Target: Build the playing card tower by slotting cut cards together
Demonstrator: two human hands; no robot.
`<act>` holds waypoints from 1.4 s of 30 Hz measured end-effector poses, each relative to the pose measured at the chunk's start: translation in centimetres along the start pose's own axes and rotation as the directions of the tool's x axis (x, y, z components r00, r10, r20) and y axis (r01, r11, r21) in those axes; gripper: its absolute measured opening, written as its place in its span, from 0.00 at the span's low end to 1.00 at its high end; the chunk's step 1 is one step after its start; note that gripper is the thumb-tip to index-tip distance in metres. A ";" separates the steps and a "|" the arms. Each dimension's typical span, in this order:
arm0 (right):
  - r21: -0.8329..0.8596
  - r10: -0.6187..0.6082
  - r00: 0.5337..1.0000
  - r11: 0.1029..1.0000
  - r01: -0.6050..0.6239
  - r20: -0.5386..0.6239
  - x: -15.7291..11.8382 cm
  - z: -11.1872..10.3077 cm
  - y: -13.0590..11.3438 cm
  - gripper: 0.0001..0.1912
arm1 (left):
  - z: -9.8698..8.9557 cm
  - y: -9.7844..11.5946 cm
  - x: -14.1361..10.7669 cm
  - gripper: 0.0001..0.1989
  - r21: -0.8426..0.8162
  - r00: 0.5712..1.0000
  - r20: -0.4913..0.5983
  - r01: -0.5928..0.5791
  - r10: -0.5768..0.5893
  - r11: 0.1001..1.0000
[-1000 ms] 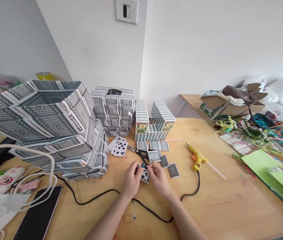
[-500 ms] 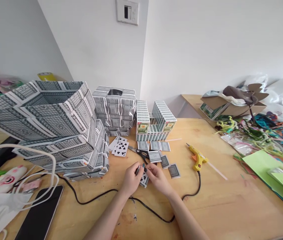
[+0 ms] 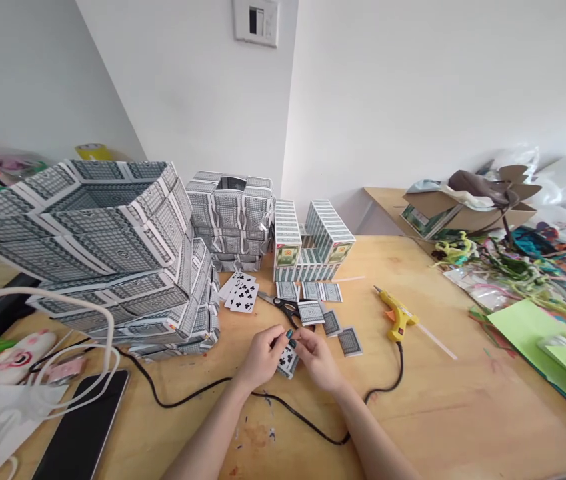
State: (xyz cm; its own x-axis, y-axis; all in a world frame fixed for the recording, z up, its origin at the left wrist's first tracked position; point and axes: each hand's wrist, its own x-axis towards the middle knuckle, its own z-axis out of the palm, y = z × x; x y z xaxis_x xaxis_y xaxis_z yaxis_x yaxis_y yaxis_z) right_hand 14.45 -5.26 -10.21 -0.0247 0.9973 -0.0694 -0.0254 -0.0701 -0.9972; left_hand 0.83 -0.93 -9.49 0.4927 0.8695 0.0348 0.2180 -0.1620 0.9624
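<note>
My left hand (image 3: 264, 360) and my right hand (image 3: 317, 361) meet fingertip to fingertip above the middle of the table. Both are closed in a pinch on a playing card (image 3: 287, 361), its club face partly showing between them; the fingers hide its upper part. Just beyond the hands lie black-handled scissors (image 3: 287, 308), partly covered by a face-down card (image 3: 311, 313). Several more patterned cards are spread around them, one (image 3: 350, 341) right of my right hand. Face-up club cards (image 3: 244, 296) are fanned out beyond my left hand.
Large structures of folded cards (image 3: 127, 247) stand at left, with card boxes (image 3: 330, 230) stacked behind. A yellow glue gun (image 3: 397, 315) lies at right, its black cord (image 3: 307, 421) crossing before me. A phone (image 3: 83, 423) sits front left; green paper (image 3: 527, 327) and scraps lie right.
The fingertips of both hands have shifted slightly on the card, and a little more of the thumbnails shows. The view has moved very slightly; the objects on the table stay in place.
</note>
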 end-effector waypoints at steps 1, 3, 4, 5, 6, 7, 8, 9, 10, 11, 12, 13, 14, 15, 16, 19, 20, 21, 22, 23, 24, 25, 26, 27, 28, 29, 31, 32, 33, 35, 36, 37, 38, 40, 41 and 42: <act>-0.008 -0.004 1.000 1.000 0.004 -0.009 0.0 0.0 0.0 0.10 | 0.0 0.0 0.0 0.16 0.018 1.000 -0.001 -0.006 0.006 1.000; -0.011 -0.007 1.000 1.000 0.007 -0.021 0.0 0.1 0.0 0.10 | 0.0 -0.1 -0.1 0.16 0.034 1.000 -0.009 -0.012 0.013 0.999; -0.006 -0.004 1.000 1.000 0.004 -0.028 0.1 0.2 0.0 0.11 | 0.1 -0.2 -0.1 0.16 0.027 1.000 -0.020 -0.008 0.009 1.000; 0.004 0.002 0.999 1.000 -0.002 -0.038 0.1 0.3 0.0 0.12 | 0.1 -0.3 -0.1 0.16 0.011 0.999 -0.036 0.000 0.000 1.000; 0.016 0.010 0.999 1.000 -0.009 -0.049 0.2 0.4 0.0 0.13 | 0.1 -0.4 -0.1 0.16 -0.010 0.999 -0.053 0.010 -0.010 1.000; 0.029 0.017 0.998 0.999 -0.016 -0.061 0.3 0.6 0.0 0.14 | 0.1 -0.5 0.0 0.16 -0.032 0.997 -0.072 0.019 -0.021 0.999; 0.040 0.021 0.997 0.999 -0.018 -0.078 0.3 0.7 0.0 0.15 | 0.1 -0.6 0.0 0.17 -0.052 0.996 -0.089 0.025 -0.029 0.998; 0.053 0.023 0.995 0.998 -0.018 -0.096 0.4 0.9 0.0 0.16 | 0.1 -0.7 0.1 0.17 -0.068 0.993 -0.109 0.029 -0.036 0.997; 0.073 0.026 0.993 0.997 -0.017 -0.111 0.5 1.1 0.0 0.16 | 0.1 -0.8 0.2 0.17 -0.080 0.990 -0.138 0.032 -0.043 0.996; 0.100 0.035 0.992 0.995 -0.023 -0.118 0.5 1.2 0.0 0.16 | 0.1 -0.9 0.3 0.17 -0.091 0.982 -0.182 0.036 -0.052 0.995; 0.129 0.051 0.992 0.991 -0.036 -0.115 0.5 1.4 0.1 0.16 | 0.1 -1.0 0.5 0.16 -0.100 0.969 -0.239 0.042 -0.065 0.994; 0.152 0.069 0.992 0.987 -0.052 -0.110 0.5 1.5 0.2 0.17 | 0.1 -1.1 0.6 0.16 -0.107 0.951 -0.298 0.050 -0.080 0.993; 0.161 0.085 0.991 0.985 -0.067 -0.104 0.5 1.6 0.3 0.17 | 0.1 -1.2 0.7 0.16 -0.110 0.933 -0.347 0.057 -0.092 0.992; 0.154 0.094 0.990 0.985 -0.077 -0.104 0.5 1.7 0.4 0.17 | 0.0 -1.3 0.8 0.16 -0.110 0.919 -0.382 0.060 -0.098 0.992; 0.134 0.094 0.989 0.988 -0.078 -0.117 0.5 1.7 0.5 0.17 | -0.1 -1.3 0.8 0.15 -0.106 0.913 -0.397 0.057 -0.095 0.993; 0.071 0.070 0.984 0.996 -0.059 -0.164 0.5 1.3 0.8 0.15 | -0.2 -1.3 0.7 0.13 -0.073 0.930 -0.365 0.022 -0.047 0.997; 0.063 0.062 0.982 0.997 -0.051 -0.180 0.5 1.2 0.8 0.15 | -0.2 -1.3 0.6 0.14 -0.059 0.936 -0.351 0.010 -0.030 0.998; 0.059 0.054 0.979 0.997 -0.043 -0.199 0.6 1.0 0.7 0.15 | -0.2 -1.2 0.5 0.16 -0.043 0.941 -0.338 0.003 -0.017 0.999; 0.054 0.045 0.975 0.998 -0.034 -0.218 0.6 0.8 0.7 0.15 | -0.2 -1.1 0.4 0.17 -0.027 0.944 -0.329 -0.002 -0.007 1.000; 0.043 0.034 0.971 0.999 -0.024 -0.236 0.6 0.7 0.6 0.15 | -0.2 -1.1 0.3 0.18 -0.011 0.946 -0.323 -0.005 0.001 1.000; 0.026 0.020 0.967 1.000 -0.014 -0.254 0.6 0.7 0.6 0.14 | -0.1 -1.1 0.2 0.18 0.003 0.948 -0.318 -0.008 0.009 1.000; 0.000 0.004 0.964 1.000 -0.004 -0.267 0.6 0.6 0.5 0.13 | -0.1 -1.2 0.1 0.18 0.015 0.950 -0.313 -0.013 0.018 1.000; -0.033 -0.012 0.961 0.999 0.003 -0.277 0.6 0.7 0.5 0.13 | 0.0 -1.2 0.1 0.17 0.024 0.952 -0.306 -0.019 0.026 1.000; -0.068 -0.027 0.957 0.998 0.008 -0.289 0.6 0.7 0.4 0.12 | 0.0 -1.3 0.1 0.17 0.030 0.954 -0.299 -0.024 0.032 0.999; -0.102 -0.041 0.952 0.995 0.010 -0.302 0.5 0.8 0.4 0.11 | 0.1 -1.5 0.1 0.18 0.033 0.956 -0.291 -0.028 0.036 0.999; -0.129 -0.049 0.949 0.992 0.009 -0.312 0.5 0.9 0.4 0.11 | 0.1 -1.6 0.1 0.18 0.036 0.958 -0.285 -0.030 0.039 0.999; -0.161 -0.056 0.945 0.987 0.003 -0.323 0.4 1.1 0.3 0.10 | 0.2 -1.8 0.1 0.19 0.050 0.959 -0.279 -0.030 0.043 0.998; -0.169 -0.056 0.945 0.986 0.001 -0.323 0.4 1.2 0.2 0.10 | 0.2 -1.9 0.0 0.19 0.066 0.959 -0.279 -0.029 0.046 0.997; -0.175 -0.058 0.946 0.985 0.002 -0.320 0.4 1.2 0.1 0.10 | 0.2 -1.9 0.0 0.19 0.087 0.960 -0.277 -0.028 0.051 0.996; -0.178 -0.066 0.950 0.984 0.010 -0.307 0.3 1.2 0.0 0.11 | 0.2 -2.0 0.0 0.19 0.132 0.960 -0.273 -0.026 0.062 0.991; -0.175 -0.069 0.952 0.985 0.017 -0.297 0.3 1.2 -0.1 0.11 | 0.2 -2.0 0.0 0.19 0.149 0.961 -0.269 -0.028 0.068 0.988; -0.166 -0.069 0.956 0.986 0.022 -0.284 0.3 1.1 -0.2 0.12 | 0.2 -2.1 0.0 0.20 0.165 0.962 -0.264 -0.031 0.074 0.986; -0.154 -0.069 0.960 0.988 0.028 -0.270 0.2 1.1 -0.3 0.12 | 0.2 -2.1 0.0 0.20 0.179 0.962 -0.260 -0.035 0.082 0.983; -0.121 -0.064 0.972 0.992 0.037 -0.227 0.2 1.0 -0.5 0.13 | 0.1 -2.2 0.1 0.21 0.213 0.962 -0.256 -0.038 0.093 0.976; -0.105 -0.062 0.977 0.994 0.041 -0.203 0.1 1.0 -0.5 0.13 | 0.1 -2.2 0.1 0.22 0.228 0.962 -0.256 -0.037 0.096 0.973; -0.091 -0.061 0.982 0.995 0.045 -0.180 0.1 1.0 -0.6 0.13 | 0.1 -2.3 0.1 0.22 0.238 0.962 -0.255 -0.035 0.098 0.971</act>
State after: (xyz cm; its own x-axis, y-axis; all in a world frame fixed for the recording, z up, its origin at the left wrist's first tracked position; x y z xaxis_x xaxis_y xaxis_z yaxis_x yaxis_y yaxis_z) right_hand 13.51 -5.13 -9.62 0.1576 0.9874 -0.0126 0.0644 -0.0230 -0.9977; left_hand 0.51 -0.50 -11.70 0.2801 0.9397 0.1964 0.3946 -0.2992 0.8688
